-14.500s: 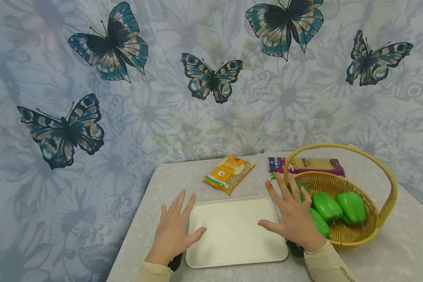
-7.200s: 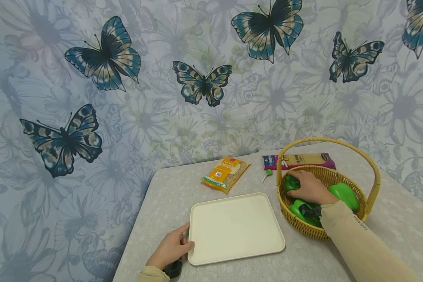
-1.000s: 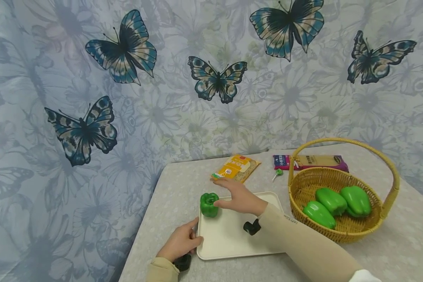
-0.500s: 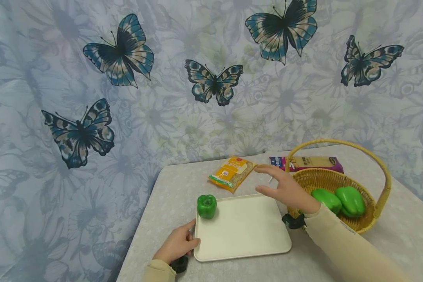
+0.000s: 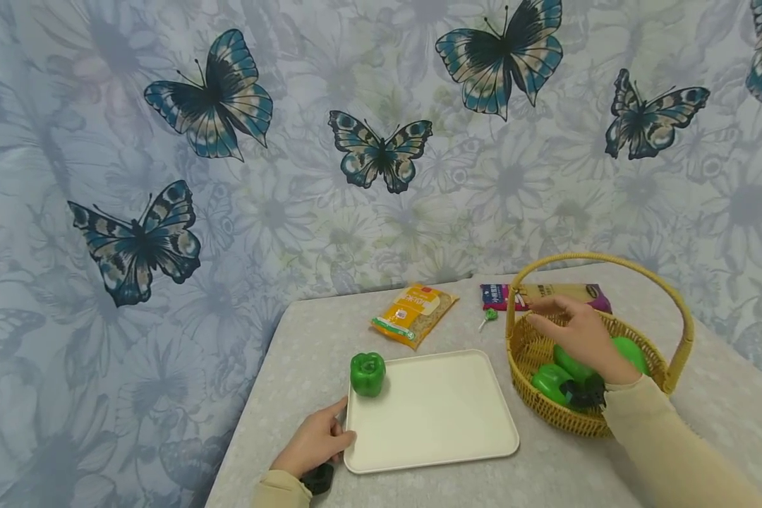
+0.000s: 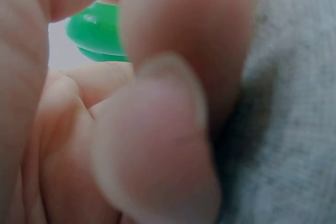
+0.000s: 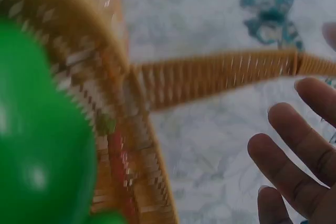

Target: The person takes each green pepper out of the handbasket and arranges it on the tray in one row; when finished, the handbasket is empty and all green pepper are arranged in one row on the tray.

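My left hand (image 5: 314,441) holds the left edge of a cream rectangular tray (image 5: 438,416), thumb at the rim and other fingers curled beside it. One green bell pepper (image 5: 367,375) stands upright in the tray's far left corner; part of its green skin (image 6: 97,32) shows past the fingers in the left wrist view. Over the wicker basket (image 5: 523,384) on the right, my right hand (image 5: 581,339) is spread with nothing in it. Three more green peppers lie in the basket, partly hidden by that hand; one pepper (image 7: 39,135) looms large in the right wrist view.
Behind the tray lies a yellow-orange bag of grain (image 5: 415,315). A small green lollipop (image 5: 490,315) rests near the basket, and a purple and tan packet (image 5: 495,295) lies behind it. The basket's tall arched handle (image 5: 657,281) rises around the right hand. A butterfly-patterned wall stands behind the table.
The pepper now in the tray's corner came from the basket. My right hand has moved right, away from that pepper, back over the basket. The left hand stays at the tray's edge.
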Demonstrator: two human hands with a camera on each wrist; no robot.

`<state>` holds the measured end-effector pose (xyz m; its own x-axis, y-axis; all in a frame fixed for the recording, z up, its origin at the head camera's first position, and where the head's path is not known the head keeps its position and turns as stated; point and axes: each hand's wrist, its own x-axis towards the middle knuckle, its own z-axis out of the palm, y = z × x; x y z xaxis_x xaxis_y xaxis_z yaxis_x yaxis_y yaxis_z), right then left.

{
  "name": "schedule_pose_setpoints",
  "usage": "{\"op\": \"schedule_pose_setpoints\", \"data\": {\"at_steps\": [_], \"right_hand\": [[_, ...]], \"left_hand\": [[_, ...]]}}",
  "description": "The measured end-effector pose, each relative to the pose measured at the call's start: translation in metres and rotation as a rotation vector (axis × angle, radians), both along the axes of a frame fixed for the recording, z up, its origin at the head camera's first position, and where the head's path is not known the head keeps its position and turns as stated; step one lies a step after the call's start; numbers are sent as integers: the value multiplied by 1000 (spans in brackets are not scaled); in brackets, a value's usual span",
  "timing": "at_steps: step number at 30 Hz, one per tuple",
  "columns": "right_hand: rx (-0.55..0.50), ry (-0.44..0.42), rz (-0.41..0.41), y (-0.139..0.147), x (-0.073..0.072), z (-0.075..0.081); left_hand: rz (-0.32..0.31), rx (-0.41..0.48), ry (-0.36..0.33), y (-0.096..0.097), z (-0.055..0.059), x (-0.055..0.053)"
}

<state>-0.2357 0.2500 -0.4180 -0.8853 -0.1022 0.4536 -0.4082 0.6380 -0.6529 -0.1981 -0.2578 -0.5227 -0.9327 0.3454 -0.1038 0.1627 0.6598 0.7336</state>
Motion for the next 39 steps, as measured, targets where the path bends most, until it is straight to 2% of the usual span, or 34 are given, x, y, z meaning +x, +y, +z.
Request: {"op": "schedule_pose_setpoints", "data": {"at_steps": [3, 8, 14, 18, 23, 39], "right_hand": [[-16, -14, -45, 16, -6, -8], [-69, -118, -84, 33, -10, -26], [-54, -180, -88, 40, -12, -40], [-21, -224, -81, 41, -13, -42], [68, -284, -31, 39, -16, -44], [150, -319, -8, 38, -17, -43]], "left_hand": [[7, -1, 3, 0, 0, 0], [12, 1, -8, -1, 1, 0], [6, 10, -26, 2, -2, 0], [-6, 7, -22, 2, -1, -1], [2, -6, -16, 2, 0, -3], [25, -29, -5, 5, 2, -1]]}}
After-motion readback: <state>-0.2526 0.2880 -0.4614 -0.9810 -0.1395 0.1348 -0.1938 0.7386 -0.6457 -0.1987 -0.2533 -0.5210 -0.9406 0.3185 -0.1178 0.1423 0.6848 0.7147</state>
